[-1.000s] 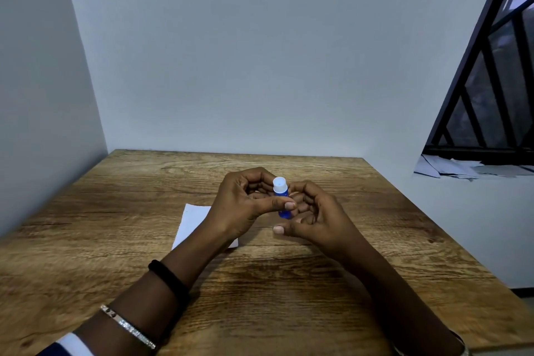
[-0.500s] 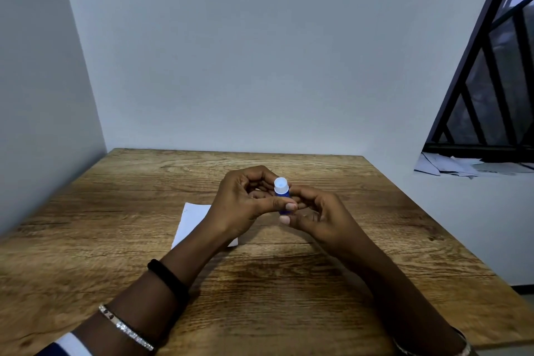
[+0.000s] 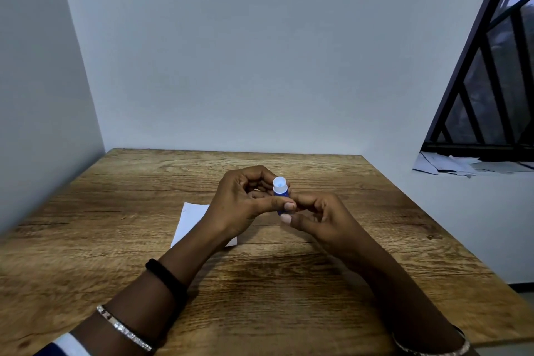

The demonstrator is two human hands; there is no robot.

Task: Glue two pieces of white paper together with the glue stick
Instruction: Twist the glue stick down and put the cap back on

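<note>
We note both hands raised just above the middle of the wooden table (image 3: pixel 115 225), meeting around the glue stick (image 3: pixel 279 191). The stick stands nearly upright between them — white cap on top, blue body below, mostly hidden by fingers.

The left hand (image 3: pixel 239 205) has its fingers curled round the far side of the stick and its thumb laid across the blue body. The right hand (image 3: pixel 323 220) is curled too. Its forefinger and thumb tip pinch the stick's lower end, just beneath the left thumb.

The white paper (image 3: pixel 190 220) lies flat on the table under the left wrist, partly covered — we cannot tell whether it is one sheet or two.

A black band (image 3: pixel 164 274) and a bracelet (image 3: pixel 124 329) sit on the left forearm. At the right, loose papers (image 3: pixel 450 165) lie on a sill below a dark window grille (image 3: pixel 476 149).
</note>
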